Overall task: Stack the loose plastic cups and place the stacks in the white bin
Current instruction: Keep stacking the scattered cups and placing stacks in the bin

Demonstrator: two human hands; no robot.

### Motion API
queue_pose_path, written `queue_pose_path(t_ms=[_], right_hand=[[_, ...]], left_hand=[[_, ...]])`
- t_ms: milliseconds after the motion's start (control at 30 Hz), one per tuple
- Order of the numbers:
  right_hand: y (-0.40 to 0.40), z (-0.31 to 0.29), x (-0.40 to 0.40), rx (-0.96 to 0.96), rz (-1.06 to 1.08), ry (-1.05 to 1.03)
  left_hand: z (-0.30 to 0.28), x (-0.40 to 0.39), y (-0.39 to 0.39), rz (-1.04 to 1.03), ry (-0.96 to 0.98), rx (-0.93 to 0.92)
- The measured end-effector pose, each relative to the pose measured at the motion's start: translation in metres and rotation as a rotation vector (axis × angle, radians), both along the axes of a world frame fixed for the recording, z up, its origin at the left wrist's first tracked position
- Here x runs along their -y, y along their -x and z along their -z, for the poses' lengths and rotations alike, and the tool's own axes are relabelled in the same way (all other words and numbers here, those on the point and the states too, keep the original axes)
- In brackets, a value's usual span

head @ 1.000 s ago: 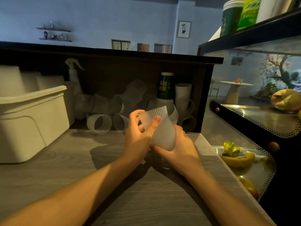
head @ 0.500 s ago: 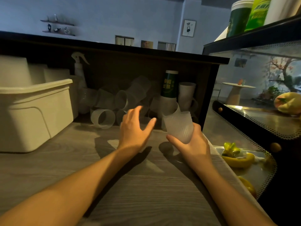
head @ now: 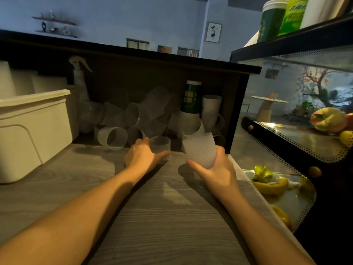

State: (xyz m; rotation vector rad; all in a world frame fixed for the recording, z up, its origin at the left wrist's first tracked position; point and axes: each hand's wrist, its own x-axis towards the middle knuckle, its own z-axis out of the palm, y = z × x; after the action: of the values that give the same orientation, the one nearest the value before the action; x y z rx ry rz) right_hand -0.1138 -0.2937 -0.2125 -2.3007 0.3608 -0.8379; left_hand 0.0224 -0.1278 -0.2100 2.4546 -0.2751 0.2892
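Observation:
My right hand point(head: 217, 171) grips a short stack of ribbed translucent cups point(head: 199, 150), held upright above the wooden counter point(head: 162, 217). My left hand point(head: 142, 156) has its fingers and thumb curled round a single upright translucent cup point(head: 160, 146) standing at the counter's back. Behind it, several loose cups point(head: 112, 138) lie tumbled under the dark shelf, one on its side with its mouth facing me. The white bin point(head: 32, 129) stands at the left edge of the counter.
A spray bottle point(head: 79, 77) stands behind the bin. A green-labelled container point(head: 191, 97) and tall white cups point(head: 211, 108) stand at the back right. A glass display case point(head: 298, 150) with fruit borders the counter's right side.
My left hand let go of the stack, reached forward and closed round a single cup at the back. My right hand moved right, holding the stack.

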Motion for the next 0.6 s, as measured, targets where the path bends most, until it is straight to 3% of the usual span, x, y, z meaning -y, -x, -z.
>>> queue_pose_path(t_ms=[100,300,433,600], right_hand=[[0.0,0.001,0.002,-0.003,-0.001,0.006],[0.001,0.002,0.004,-0.001,0.016,0.075],[0.005,-0.001,0.003,-0.03,-0.034,0.106],[0.006,-0.003,-0.001,-0.028,-0.072,0.196]], left_hand=[[0.001,-0.005,0.001,0.092,0.298,0.017],[-0.001,-0.014,0.019,0.206,0.506,0.092],[-0.012,-0.023,0.032,0.259,0.448,0.264],[-0.023,-0.041,0.044,0.28,0.21,0.442]])
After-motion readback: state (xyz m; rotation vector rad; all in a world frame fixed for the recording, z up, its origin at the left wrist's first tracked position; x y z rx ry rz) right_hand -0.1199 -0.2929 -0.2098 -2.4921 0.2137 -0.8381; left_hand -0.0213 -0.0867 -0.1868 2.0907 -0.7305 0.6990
